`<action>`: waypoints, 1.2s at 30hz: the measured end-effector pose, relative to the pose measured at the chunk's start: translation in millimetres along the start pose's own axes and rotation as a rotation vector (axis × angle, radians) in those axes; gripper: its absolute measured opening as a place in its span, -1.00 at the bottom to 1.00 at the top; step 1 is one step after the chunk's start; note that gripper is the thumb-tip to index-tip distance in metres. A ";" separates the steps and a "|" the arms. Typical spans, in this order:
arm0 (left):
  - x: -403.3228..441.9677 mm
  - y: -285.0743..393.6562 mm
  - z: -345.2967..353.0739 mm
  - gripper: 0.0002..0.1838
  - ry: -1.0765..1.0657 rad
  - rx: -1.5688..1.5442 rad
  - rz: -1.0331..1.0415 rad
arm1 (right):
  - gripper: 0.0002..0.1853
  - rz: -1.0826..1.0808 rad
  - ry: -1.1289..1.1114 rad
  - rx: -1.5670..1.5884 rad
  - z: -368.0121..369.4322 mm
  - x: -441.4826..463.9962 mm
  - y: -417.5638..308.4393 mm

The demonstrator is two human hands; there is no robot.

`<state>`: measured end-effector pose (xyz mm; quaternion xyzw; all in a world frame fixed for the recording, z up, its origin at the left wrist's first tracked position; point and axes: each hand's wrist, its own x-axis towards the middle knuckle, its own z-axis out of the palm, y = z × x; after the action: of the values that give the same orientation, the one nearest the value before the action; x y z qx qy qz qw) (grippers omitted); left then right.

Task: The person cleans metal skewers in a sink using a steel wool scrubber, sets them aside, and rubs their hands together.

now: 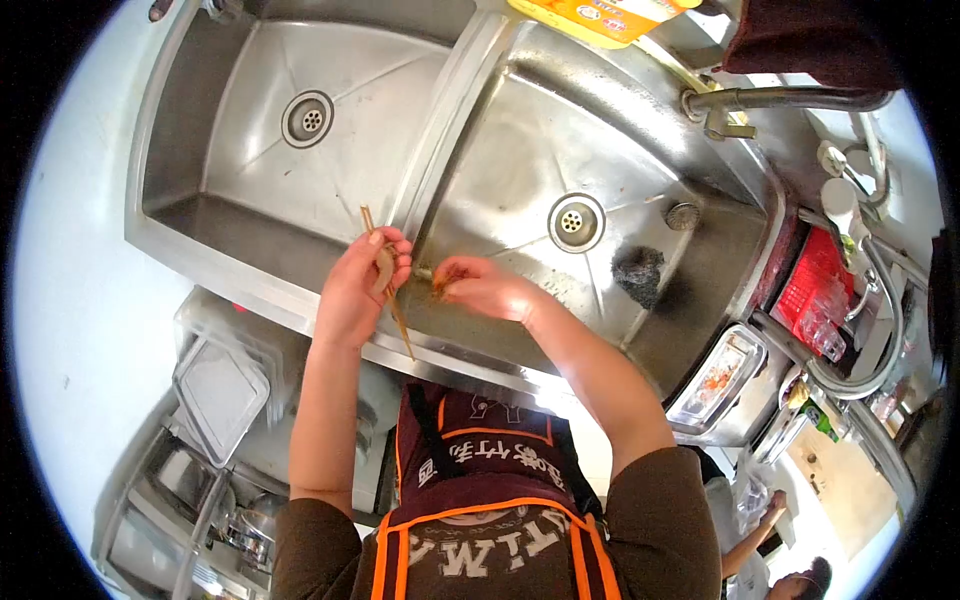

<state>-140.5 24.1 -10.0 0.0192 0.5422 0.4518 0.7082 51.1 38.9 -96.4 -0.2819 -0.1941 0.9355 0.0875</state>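
Observation:
My left hand (355,285) is closed around a thin wooden skewer (400,322) and a pale, curved piece that looks like a peeled shrimp (384,268), above the divider near the front rim of the double sink (285,300). Just to its right, my right hand (490,290) has its fingers pinched on a small orange-brown bit (440,288), too small to name, over the right basin. The two hands are apart.
The right basin holds a dark scouring pad (638,275) and a round strainer (683,216). A tap (730,115) and a yellow container (605,15) are behind. A tray with orange bits (718,380) lies right, near a red basket (808,280). Another person's arm (758,530) shows lower right.

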 end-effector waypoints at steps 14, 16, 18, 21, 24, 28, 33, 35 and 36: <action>31.6 -56.8 64.4 -0.66 -0.214 -0.193 -0.261 | -0.74 -0.534 0.708 -1.205 56.2 -83.2 -69.0; 33.2 -53.6 60.9 -0.67 -0.215 -0.216 -0.275 | -0.78 -0.558 0.752 -1.049 41.2 -85.3 -63.2; 36.0 -47.0 48.3 -0.71 -0.255 -0.327 -0.198 | -0.77 -0.347 0.978 -0.728 10.9 -74.4 -57.3; 31.4 -27.0 43.3 -0.72 -0.172 -0.332 -0.182 | -0.76 -0.256 0.791 -0.536 -75.2 -39.5 -2.9; 25.7 2.8 38.3 -0.73 -0.110 -0.278 -0.093 | -0.71 -0.162 0.863 -1.056 -100.2 -12.2 22.6; 10.1 21.2 35.2 -0.74 -0.099 -0.259 -0.007 | -0.73 -0.531 0.843 -1.141 -114.2 22.7 22.8; 1.4 16.0 21.8 -0.75 -0.053 -0.314 -0.029 | -0.72 -0.141 0.638 -0.125 -106.4 79.7 38.4; -0.2 12.8 17.7 -0.75 -0.102 -0.323 -0.038 | -0.72 -0.300 0.514 -0.900 -94.7 68.9 67.2; -0.2 11.5 14.5 -0.75 -0.098 -0.332 -0.038 | -0.73 -0.549 0.332 -1.631 -93.0 65.1 83.4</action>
<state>-136.2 37.4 2.1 -0.0861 0.4253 0.5202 0.7356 45.0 10.0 -234.2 -0.3325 -0.8482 0.3979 0.1079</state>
